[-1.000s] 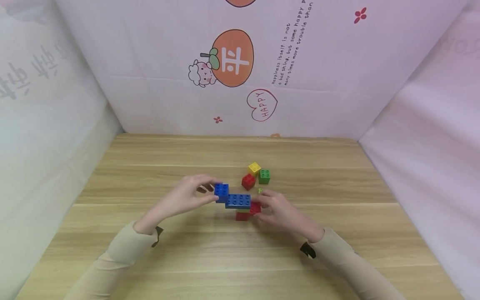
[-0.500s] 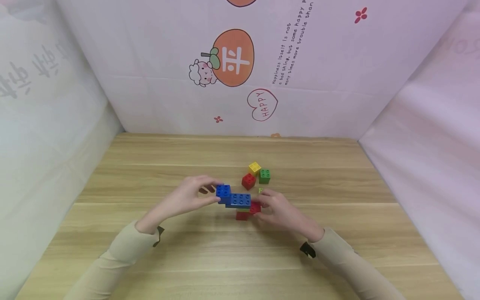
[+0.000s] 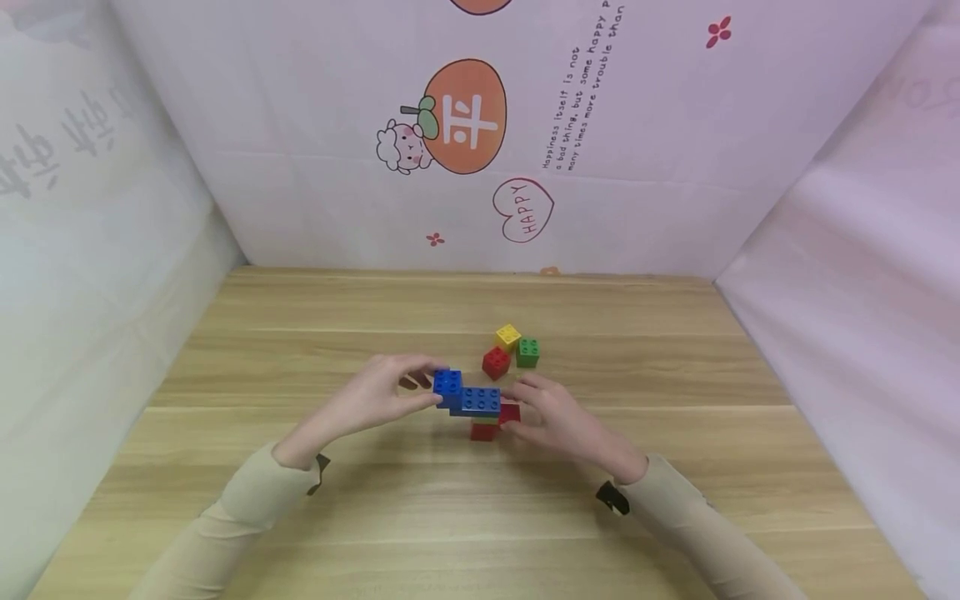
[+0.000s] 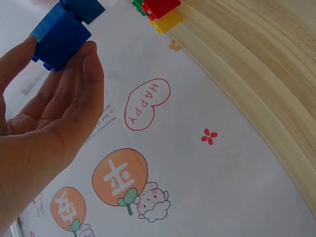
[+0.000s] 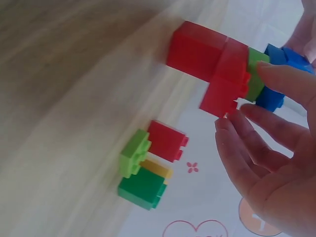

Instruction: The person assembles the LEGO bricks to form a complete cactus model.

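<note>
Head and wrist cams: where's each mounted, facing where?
Head: on the head, facing forward and down over the table; left hand, right hand, sleeves show.
Left wrist: on that wrist, facing the square blue block and the wall; left hand shows.
Right wrist: on that wrist, facing the block stack; right hand shows, and part of the left.
Head and left wrist share the printed heart.

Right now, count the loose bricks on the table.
4: the yellow brick, red brick and green brick cluster beyond the stack; the lime brick lies beside them, mostly behind the right hand in the head view. More may be hidden.
</note>
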Available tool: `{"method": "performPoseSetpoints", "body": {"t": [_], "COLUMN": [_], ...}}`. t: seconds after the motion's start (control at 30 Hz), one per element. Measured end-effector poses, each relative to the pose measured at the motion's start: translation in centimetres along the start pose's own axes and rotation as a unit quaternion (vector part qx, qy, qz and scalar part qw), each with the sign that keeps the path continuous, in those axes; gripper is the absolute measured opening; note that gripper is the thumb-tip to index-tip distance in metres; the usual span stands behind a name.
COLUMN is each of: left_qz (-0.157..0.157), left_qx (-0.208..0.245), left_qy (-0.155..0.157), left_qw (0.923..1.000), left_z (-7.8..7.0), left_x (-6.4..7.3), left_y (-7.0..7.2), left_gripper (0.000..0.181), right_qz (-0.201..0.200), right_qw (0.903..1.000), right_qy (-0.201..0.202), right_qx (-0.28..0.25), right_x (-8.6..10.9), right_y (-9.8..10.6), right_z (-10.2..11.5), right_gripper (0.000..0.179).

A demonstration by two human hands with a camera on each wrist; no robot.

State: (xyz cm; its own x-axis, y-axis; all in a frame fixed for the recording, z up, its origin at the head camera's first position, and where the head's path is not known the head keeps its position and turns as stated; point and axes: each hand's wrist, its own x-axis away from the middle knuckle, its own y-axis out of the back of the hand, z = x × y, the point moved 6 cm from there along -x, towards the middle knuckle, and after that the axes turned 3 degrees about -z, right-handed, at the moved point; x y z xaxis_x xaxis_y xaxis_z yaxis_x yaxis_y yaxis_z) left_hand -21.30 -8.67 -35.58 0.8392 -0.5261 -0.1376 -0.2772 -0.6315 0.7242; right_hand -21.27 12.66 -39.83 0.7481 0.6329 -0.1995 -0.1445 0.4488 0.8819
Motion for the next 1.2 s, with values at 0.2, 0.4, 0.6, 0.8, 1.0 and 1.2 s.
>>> {"method": "performPoseSetpoints", "body": {"t": [0.2, 0.4, 0.6, 0.8, 1.0, 1.2], "left_qz": [-0.002, -0.001, 0.002, 0.003, 0.008, 0.007], "left_qx": [0.002, -0.008, -0.008, -0.032, -0.077, -0.084], "left_qy": [-0.005, -0.006, -0.009, -0.022, -0.034, -0.036], "left_qw": [1.0000, 0.9999, 0.9999, 0.9992, 0.9964, 0.9958], "left_z": [0.0, 0.1, 0.0, -0.2, -0.9, -1.3], "left_x": [0.1, 0.1, 0.0, -0.1, -0.4, -0.5], "left_y": [0.0, -0.2, -0.2, -0.2, -0.2, -0.4], "left_gripper": [0.038, 0.036, 0.035, 0.036, 0.038, 0.037], "right_qz": [-0.016, -0.013, -0.025, -0.036, -0.036, -0.038], "right_qw": [0.9991, 0.9994, 0.9987, 0.9976, 0.9975, 0.9969], "right_qy": [0.003, 0.005, 0.001, -0.007, -0.017, -0.020], "right_qx": [-0.038, -0.032, -0.044, -0.060, -0.059, -0.065], "right_x": [-0.3, -0.6, -0.6, -0.7, -0.7, -0.8], "right_y": [0.6, 0.5, 0.4, 0.4, 0.4, 0.4], "right_z": [0.7, 0.9, 0.8, 0.7, 0.6, 0.5], "right_gripper": [0.053, 0.040, 0.037, 0.035, 0.034, 0.034]}}
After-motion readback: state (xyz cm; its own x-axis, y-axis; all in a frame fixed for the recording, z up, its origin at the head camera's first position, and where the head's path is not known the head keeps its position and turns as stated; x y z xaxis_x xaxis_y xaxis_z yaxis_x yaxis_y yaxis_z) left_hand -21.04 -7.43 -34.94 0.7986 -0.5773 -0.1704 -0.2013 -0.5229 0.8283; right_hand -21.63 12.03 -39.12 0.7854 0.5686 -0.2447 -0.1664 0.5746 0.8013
